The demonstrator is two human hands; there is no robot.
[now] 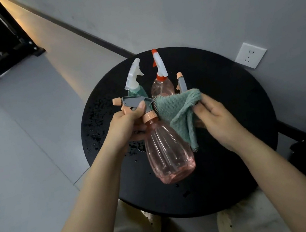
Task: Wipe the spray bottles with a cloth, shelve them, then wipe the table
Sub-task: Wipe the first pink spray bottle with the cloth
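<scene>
Left hand [127,124] grips ribbed pink bottle [168,153].

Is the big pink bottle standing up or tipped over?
Tipped. The big clear pink plastic spray bottle is held slanted above the round black table by the left hand, which grips its neck.

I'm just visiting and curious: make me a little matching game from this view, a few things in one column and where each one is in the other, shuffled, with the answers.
Things:
1. green cloth
2. pink bottle with the grey sprayer
3. teal bottle
4. wall socket

Places:
A. gripped at the neck by the left hand
B. on the wall beside the black round table
C. pinched by the right hand
D. standing on the table, at the far side

Pairs: 1-C, 2-A, 3-D, 4-B
</scene>
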